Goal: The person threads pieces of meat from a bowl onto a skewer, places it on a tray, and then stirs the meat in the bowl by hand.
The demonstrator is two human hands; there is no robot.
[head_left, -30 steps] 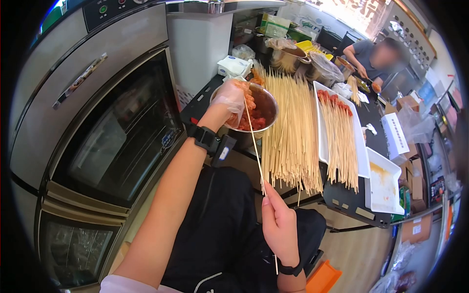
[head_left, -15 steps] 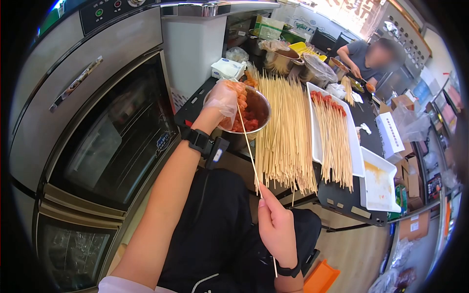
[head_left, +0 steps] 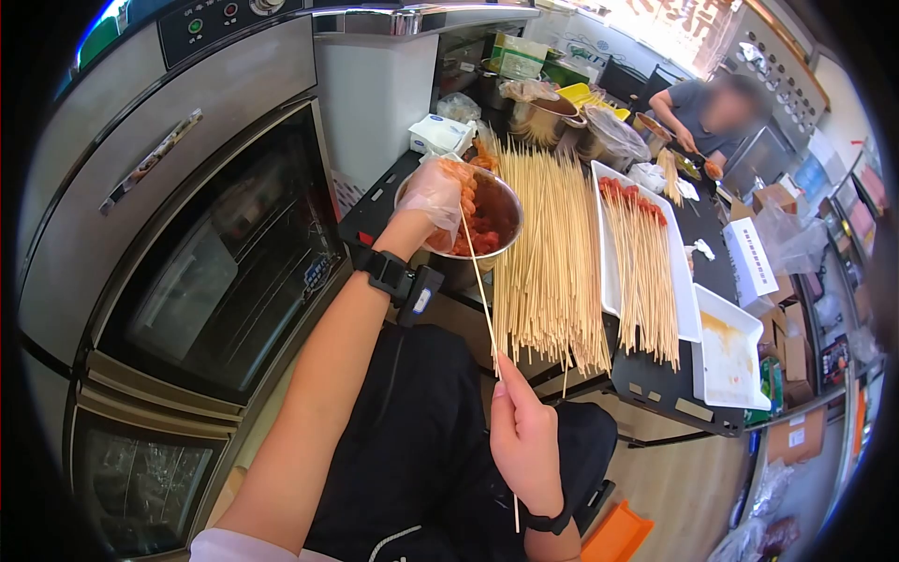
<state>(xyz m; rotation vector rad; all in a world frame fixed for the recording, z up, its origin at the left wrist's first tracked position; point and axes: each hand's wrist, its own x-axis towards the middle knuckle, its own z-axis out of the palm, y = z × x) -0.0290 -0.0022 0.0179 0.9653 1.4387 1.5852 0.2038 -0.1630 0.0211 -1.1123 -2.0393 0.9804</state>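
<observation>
In a clear plastic glove, my left hand (head_left: 433, 194) is closed around pieces of raw reddish meat (head_left: 467, 190) at the upper end of a bamboo skewer (head_left: 481, 290). It is over the near left side of a metal bowl (head_left: 520, 225), where more red meat (head_left: 485, 239) lies. My bare right hand (head_left: 526, 440) pinches the same skewer lower down, between thumb and forefinger, above my lap. The skewer slants up from my right hand to my left. Its tip is hidden in the meat and glove.
Right of the bowl lies a dense pile of bare skewers (head_left: 548, 267). A white tray (head_left: 609, 281) holds skewers with meat (head_left: 646, 272); another white tray (head_left: 716, 370) has orange liquid. A tissue pack (head_left: 440, 136) stands behind the bowl, a cabinet (head_left: 225, 253) at left. A person (head_left: 693, 112) works across.
Both hands keep their hold on the skewer and meat. My right hand has shifted slightly left; my gloved left hand has turned a little over the meat.
</observation>
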